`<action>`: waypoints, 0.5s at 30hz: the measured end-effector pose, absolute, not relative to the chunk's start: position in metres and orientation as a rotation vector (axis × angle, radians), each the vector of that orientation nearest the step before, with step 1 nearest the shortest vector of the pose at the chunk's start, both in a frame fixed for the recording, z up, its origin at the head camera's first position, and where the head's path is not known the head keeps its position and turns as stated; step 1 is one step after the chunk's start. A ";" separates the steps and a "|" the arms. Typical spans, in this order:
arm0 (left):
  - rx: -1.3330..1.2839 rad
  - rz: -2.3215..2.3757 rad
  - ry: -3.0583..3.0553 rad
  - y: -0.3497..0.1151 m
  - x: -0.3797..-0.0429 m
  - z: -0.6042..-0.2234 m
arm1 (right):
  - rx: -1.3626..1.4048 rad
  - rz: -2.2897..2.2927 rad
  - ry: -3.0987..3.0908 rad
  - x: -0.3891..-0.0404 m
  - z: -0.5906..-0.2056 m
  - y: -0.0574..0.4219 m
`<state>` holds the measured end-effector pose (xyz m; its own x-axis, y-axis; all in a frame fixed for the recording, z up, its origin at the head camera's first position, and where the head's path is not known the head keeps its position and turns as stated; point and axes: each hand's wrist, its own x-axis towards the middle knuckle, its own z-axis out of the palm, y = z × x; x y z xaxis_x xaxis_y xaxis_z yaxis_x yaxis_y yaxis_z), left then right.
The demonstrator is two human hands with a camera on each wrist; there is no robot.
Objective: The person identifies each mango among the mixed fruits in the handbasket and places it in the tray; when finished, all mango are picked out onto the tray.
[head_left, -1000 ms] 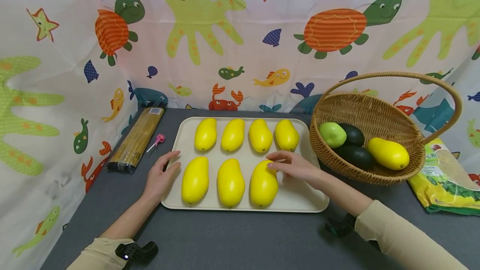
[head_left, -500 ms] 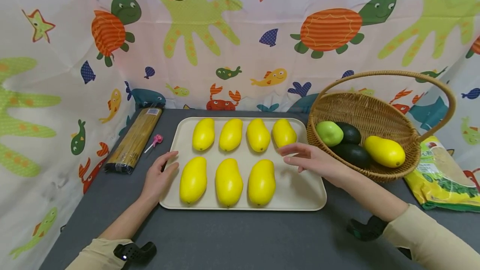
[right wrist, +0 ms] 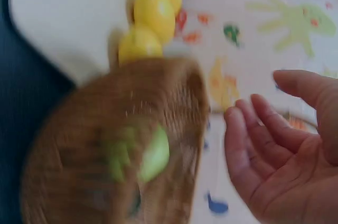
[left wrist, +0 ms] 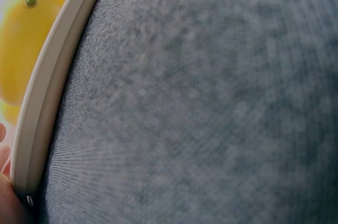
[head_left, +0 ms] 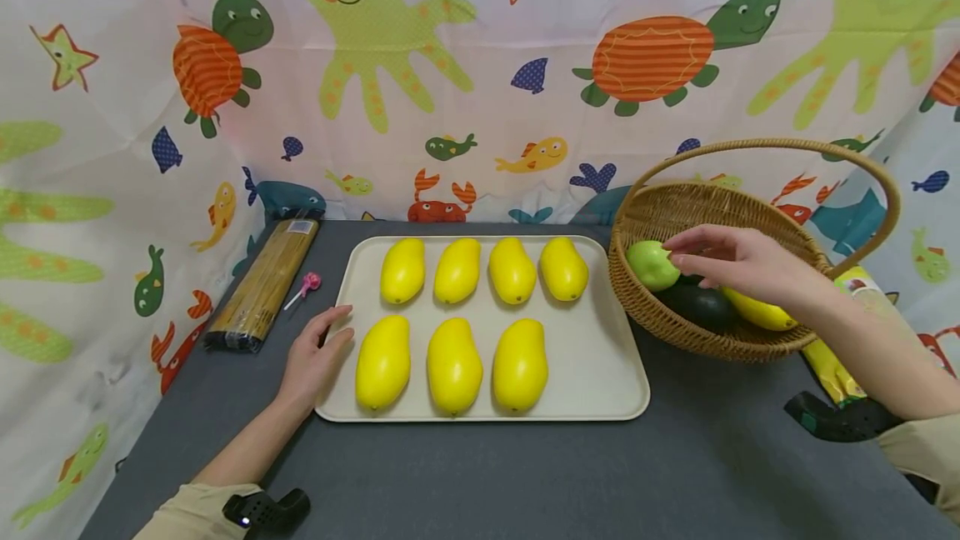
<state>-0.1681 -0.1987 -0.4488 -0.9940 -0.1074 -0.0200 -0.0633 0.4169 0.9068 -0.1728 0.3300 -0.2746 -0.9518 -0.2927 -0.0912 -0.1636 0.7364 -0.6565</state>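
Seven yellow mangoes, several in a back row [head_left: 457, 271] and three in front [head_left: 521, 365], lie on a cream tray [head_left: 592, 373]. At the tray's left edge rests my left hand [head_left: 311, 357], its relaxed fingers touching the rim; the left wrist view shows part of this hand [left wrist: 9, 200] by the tray rim [left wrist: 45, 84]. My right hand [head_left: 750, 265] hovers over the wicker basket [head_left: 697, 344], holding nothing, with its fingertips near a green apple [head_left: 651, 265]. Loosely bent, empty fingers of the right hand [right wrist: 280, 145] appear in the right wrist view.
Dark avocado-like fruit [head_left: 693, 307] and a yellow mango [head_left: 761, 313], partly covered by the right hand, lie in the basket. Behind it is a yellow-green bag [head_left: 828, 369]. A pack of sticks [head_left: 266, 286] and a pink lollipop [head_left: 305, 286] lie left of the tray.
My right hand has left the front-right mango and moved right, from over the tray to over the basket. The left hand stays at the tray's edge.
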 end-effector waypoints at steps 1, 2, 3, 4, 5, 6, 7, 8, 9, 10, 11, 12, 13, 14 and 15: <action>0.160 -1.669 -2.610 -0.199 -0.168 -0.448 | -0.351 -0.926 2.793 -0.175 -0.273 0.337; 0.161 -1.670 -2.611 -0.199 -0.168 -0.448 | -0.343 -0.835 2.831 -0.179 -0.272 0.345; 0.164 -1.671 -2.612 -0.199 -0.168 -0.448 | -0.341 -0.744 2.864 -0.182 -0.271 0.351; 0.164 -1.673 -2.614 -0.199 -0.167 -0.447 | -0.343 -0.655 2.887 -0.185 -0.271 0.358; 0.165 -1.674 -2.617 -0.200 -0.167 -0.447 | -0.343 -0.566 2.904 -0.188 -0.271 0.364; 0.166 -1.675 -2.620 -0.200 -0.167 -0.446 | -0.345 -0.481 2.914 -0.191 -0.271 0.369; 0.168 -1.677 -2.623 -0.200 -0.167 -0.446 | -0.346 -0.405 2.918 -0.195 -0.271 0.374; 0.169 -1.680 -2.624 -0.200 -0.167 -0.446 | -0.348 -0.340 2.911 -0.198 -0.271 0.379; 0.170 -1.681 -2.624 -0.201 -0.167 -0.446 | -0.350 -0.281 2.898 -0.201 -0.271 0.383; 0.171 -1.682 -2.625 -0.201 -0.167 -0.446 | -0.350 -0.230 2.878 -0.204 -0.271 0.386; 0.172 -1.682 -2.626 -0.201 -0.167 -0.446 | -0.345 -0.183 2.857 -0.207 -0.272 0.389; 0.172 -1.682 -2.626 -0.202 -0.167 -0.446 | -0.336 -0.145 2.829 -0.210 -0.272 0.391; 0.174 -1.683 -2.625 -0.202 -0.166 -0.446 | -0.324 -0.118 2.797 -0.213 -0.272 0.393; 0.174 -1.683 -2.625 -0.202 -0.166 -0.446 | -0.305 -0.103 2.757 -0.216 -0.272 0.394; 0.175 -1.682 -2.627 -0.202 -0.166 -0.446 | -0.283 -0.099 2.712 -0.219 -0.273 0.396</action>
